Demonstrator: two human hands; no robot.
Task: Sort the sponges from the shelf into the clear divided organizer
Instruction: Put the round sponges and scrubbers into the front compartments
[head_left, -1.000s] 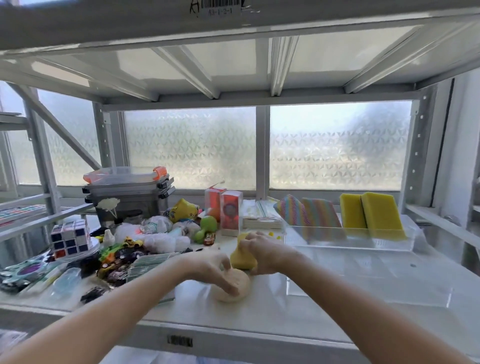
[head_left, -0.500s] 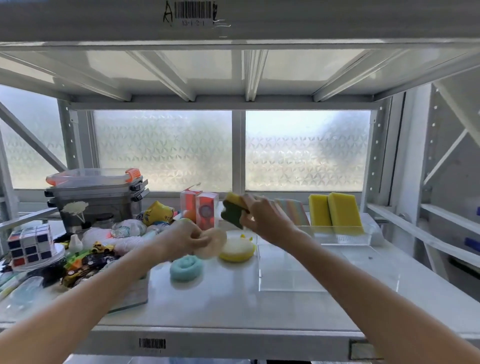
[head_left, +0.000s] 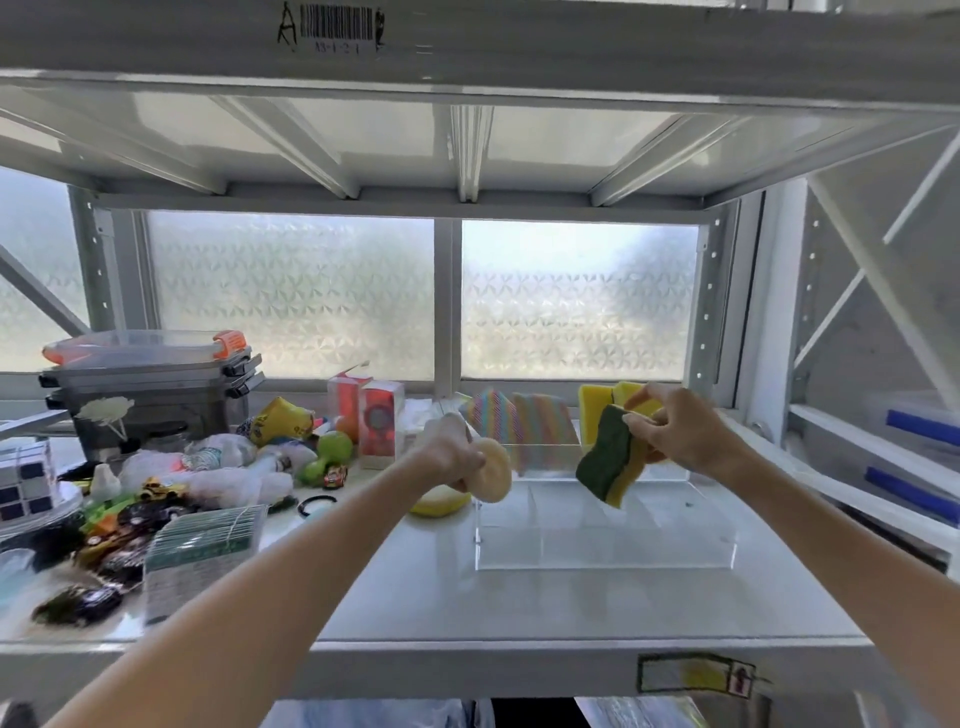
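My right hand holds a green-and-yellow scouring sponge tilted above the clear divided organizer. Over the organizer's left edge, my left hand grips a round beige sponge. Striped rainbow sponges and yellow sponges stand in the organizer's back row. A round yellow sponge lies on the shelf just left of the organizer, partly hidden by my left hand.
Toys, a puzzle cube, toy cars, a green pack, red boxes and stacked grey bins crowd the shelf's left half. An upper shelf hangs low overhead. A steel upright stands at the right.
Both hands moved right with their sponges: the right one now hangs above the organizer, the left one reached its left edge. The view shifted; the blue round sponge is out of sight.
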